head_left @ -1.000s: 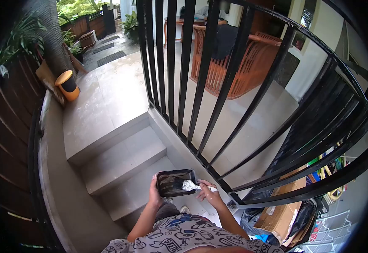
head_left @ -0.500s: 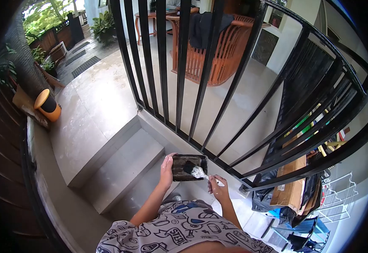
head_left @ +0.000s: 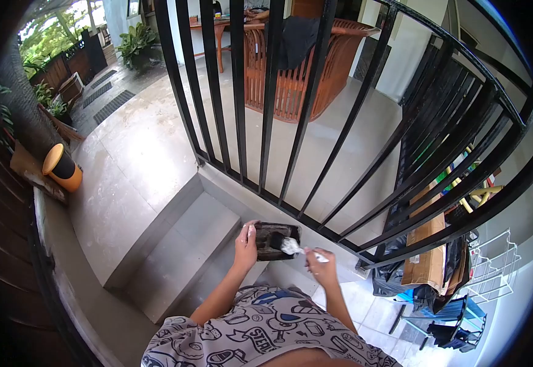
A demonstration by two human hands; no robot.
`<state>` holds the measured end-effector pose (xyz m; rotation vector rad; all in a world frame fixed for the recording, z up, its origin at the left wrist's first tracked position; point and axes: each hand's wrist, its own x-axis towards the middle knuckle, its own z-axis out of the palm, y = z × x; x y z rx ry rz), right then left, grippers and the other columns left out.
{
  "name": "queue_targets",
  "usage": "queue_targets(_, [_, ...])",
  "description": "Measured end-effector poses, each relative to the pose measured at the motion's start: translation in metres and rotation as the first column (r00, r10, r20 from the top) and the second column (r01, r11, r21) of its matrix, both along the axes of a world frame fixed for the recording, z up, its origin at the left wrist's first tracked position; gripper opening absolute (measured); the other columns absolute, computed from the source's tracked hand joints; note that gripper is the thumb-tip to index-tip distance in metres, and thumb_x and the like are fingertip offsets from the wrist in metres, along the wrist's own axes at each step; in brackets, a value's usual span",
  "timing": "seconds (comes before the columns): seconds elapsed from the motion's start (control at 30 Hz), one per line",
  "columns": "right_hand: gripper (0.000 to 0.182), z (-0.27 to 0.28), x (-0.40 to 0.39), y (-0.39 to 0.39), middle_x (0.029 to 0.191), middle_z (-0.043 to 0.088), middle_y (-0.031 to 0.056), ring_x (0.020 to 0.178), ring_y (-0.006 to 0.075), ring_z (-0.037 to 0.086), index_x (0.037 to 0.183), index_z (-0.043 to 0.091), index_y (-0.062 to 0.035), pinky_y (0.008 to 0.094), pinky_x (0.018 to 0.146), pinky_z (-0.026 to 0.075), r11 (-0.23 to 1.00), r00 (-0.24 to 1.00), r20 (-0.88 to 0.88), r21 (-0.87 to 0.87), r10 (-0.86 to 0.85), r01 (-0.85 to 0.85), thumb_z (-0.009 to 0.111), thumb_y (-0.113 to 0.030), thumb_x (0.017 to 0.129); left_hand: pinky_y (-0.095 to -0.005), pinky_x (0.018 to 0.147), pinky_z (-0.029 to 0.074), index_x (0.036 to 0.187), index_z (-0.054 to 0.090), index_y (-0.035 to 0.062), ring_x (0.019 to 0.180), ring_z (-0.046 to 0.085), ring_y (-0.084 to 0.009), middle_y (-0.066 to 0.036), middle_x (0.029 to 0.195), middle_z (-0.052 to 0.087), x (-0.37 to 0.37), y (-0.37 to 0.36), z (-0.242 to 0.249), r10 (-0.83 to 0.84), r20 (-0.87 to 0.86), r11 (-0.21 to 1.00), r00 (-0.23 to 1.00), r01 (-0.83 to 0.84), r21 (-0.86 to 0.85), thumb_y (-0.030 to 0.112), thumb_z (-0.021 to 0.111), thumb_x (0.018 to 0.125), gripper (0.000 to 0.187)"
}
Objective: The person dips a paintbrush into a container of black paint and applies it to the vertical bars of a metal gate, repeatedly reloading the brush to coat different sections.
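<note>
A dark rectangular paint tray (head_left: 265, 250) is gripped at its left side by my left hand (head_left: 246, 246), thumb along the rim. My right hand (head_left: 321, 266) is closed round the white handle of a paintbrush (head_left: 291, 246). The brush's ferrule looks wrapped in crumpled foil or smeared white. Its black bristles lie inside the tray, pointing left. Whitish smears show on my left fingers.
Black metal railing (head_left: 269, 98) rises just beyond the tray. Grey tiled steps (head_left: 184, 235) lie at the left. A cardboard box (head_left: 425, 254) and a white wire rack (head_left: 492, 266) stand at the right. Behind the railing are a rattan chair (head_left: 340, 67) and a person's hand (head_left: 257, 14).
The view has shifted a little. My right hand has moved slightly right, and the brush with it, its bristles still inside the tray. My left hand keeps its hold.
</note>
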<state>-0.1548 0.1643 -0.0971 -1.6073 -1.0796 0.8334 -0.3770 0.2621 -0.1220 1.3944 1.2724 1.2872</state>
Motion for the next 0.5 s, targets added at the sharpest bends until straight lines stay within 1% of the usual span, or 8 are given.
queue_targets(0.03, [0.036, 0.023, 0.006, -0.004, 0.058, 0.062, 0.0032, 0.049, 0.0095, 0.055, 0.069, 0.065, -0.0007, 0.0253, 0.046, 0.043, 0.997, 0.980, -0.198, -0.078, -0.003, -0.012, 0.070, -0.023, 0.097, -0.0348, 0.096, 0.047, 0.124, 0.062, 0.0032, 0.103, 0.064, -0.0226, -0.015, 0.108, 0.069, -0.002, 0.002, -0.003, 0.005, 0.001, 1.000, 1.000, -0.005, 0.026, 0.026, 0.043, 0.109, 0.034])
queue_targets(0.13, [0.034, 0.062, 0.040, -0.011, 0.058, 0.061, 0.0044, 0.047, 0.0098, 0.055, 0.070, 0.066, -0.0022, 0.0249, 0.045, 0.042, 0.994, 0.991, -0.127, 0.099, -0.042, 0.055, 0.070, -0.023, 0.097, -0.0343, 0.096, 0.047, 0.124, 0.062, 0.0024, 0.104, 0.063, -0.0221, -0.014, 0.108, 0.069, -0.008, 0.007, 0.007, 0.018, -0.048, 0.999, 0.999, -0.020, -0.029, 0.025, 0.042, 0.109, 0.034])
queue_targets(0.17, [0.034, 0.068, 0.053, -0.010, 0.058, 0.061, 0.0053, 0.046, 0.0103, 0.055, 0.071, 0.065, -0.0024, 0.0254, 0.044, 0.043, 0.979, 0.992, -0.114, 0.188, -0.053, 0.074, 0.069, -0.022, 0.098, -0.0342, 0.097, 0.046, 0.124, 0.062, 0.0020, 0.105, 0.063, -0.0223, -0.014, 0.109, 0.068, -0.008, 0.010, 0.005, 0.011, -0.003, 1.000, 1.000, -0.011, -0.018, 0.025, 0.042, 0.109, 0.034])
queue_targets(0.23, [0.034, 0.110, 0.068, -0.007, 0.059, 0.062, 0.0053, 0.046, 0.0105, 0.055, 0.071, 0.064, -0.0022, 0.0255, 0.043, 0.042, 0.932, 0.991, -0.014, 0.338, -0.133, 0.130, 0.066, -0.020, 0.099, -0.0339, 0.097, 0.046, 0.124, 0.062, 0.0013, 0.106, 0.063, -0.0227, -0.013, 0.110, 0.068, -0.004, 0.012, -0.002, -0.023, 0.083, 1.000, 0.996, 0.024, -0.004, 0.025, 0.042, 0.109, 0.034])
queue_targets(0.3, [0.036, 0.154, 0.082, -0.008, 0.062, 0.063, 0.0071, 0.045, 0.0113, 0.054, 0.073, 0.062, -0.0005, 0.0258, 0.042, 0.041, 0.870, 0.932, 0.198, 0.456, -0.304, 0.187, 0.061, -0.022, 0.102, -0.0336, 0.100, 0.044, 0.123, 0.062, -0.0008, 0.110, 0.061, -0.0227, -0.012, 0.113, 0.066, 0.001, 0.008, 0.008, -0.074, 0.111, 0.996, 0.991, 0.079, -0.036, 0.026, 0.041, 0.109, 0.036])
queue_targets(0.37, [0.039, 0.192, 0.082, -0.001, 0.065, 0.064, 0.0086, 0.046, 0.0110, 0.053, 0.080, 0.063, 0.0015, 0.0261, 0.044, 0.040, 0.680, 0.913, -0.002, 0.667, -0.409, 0.306, 0.055, -0.028, 0.105, -0.0337, 0.102, 0.042, 0.123, 0.062, -0.0017, 0.112, 0.060, -0.0223, -0.013, 0.115, 0.066, 0.007, 0.010, 0.002, -0.114, 0.163, 0.993, 0.980, 0.118, -0.017, 0.026, 0.040, 0.109, 0.037])
queue_targets(0.43, [0.041, 0.219, 0.088, 0.008, 0.058, 0.060, 0.0031, 0.047, 0.0105, 0.053, 0.089, 0.068, 0.0019, 0.0254, 0.048, 0.040, 0.532, 0.784, 0.099, 0.785, -0.613, 0.318, 0.050, -0.031, 0.105, -0.0338, 0.104, 0.041, 0.124, 0.061, -0.0019, 0.114, 0.059, -0.0228, -0.013, 0.117, 0.065, 0.010, 0.004, 0.011, -0.159, 0.138, 0.986, 0.978, 0.163, -0.019, 0.026, 0.039, 0.109, 0.038])
queue_targets(0.5, [0.043, 0.236, 0.095, 0.019, 0.059, 0.061, 0.0036, 0.049, 0.0105, 0.054, 0.102, 0.070, 0.0053, 0.0245, 0.048, 0.040, 0.487, 0.694, 0.176, 0.828, -0.698, 0.279, 0.049, -0.032, 0.104, -0.0339, 0.105, 0.040, 0.124, 0.061, -0.0018, 0.114, 0.059, -0.0235, -0.014, 0.117, 0.065, 0.009, 0.001, 0.013, -0.195, 0.143, 0.980, 0.970, 0.199, -0.013, 0.026, 0.039, 0.109, 0.039])
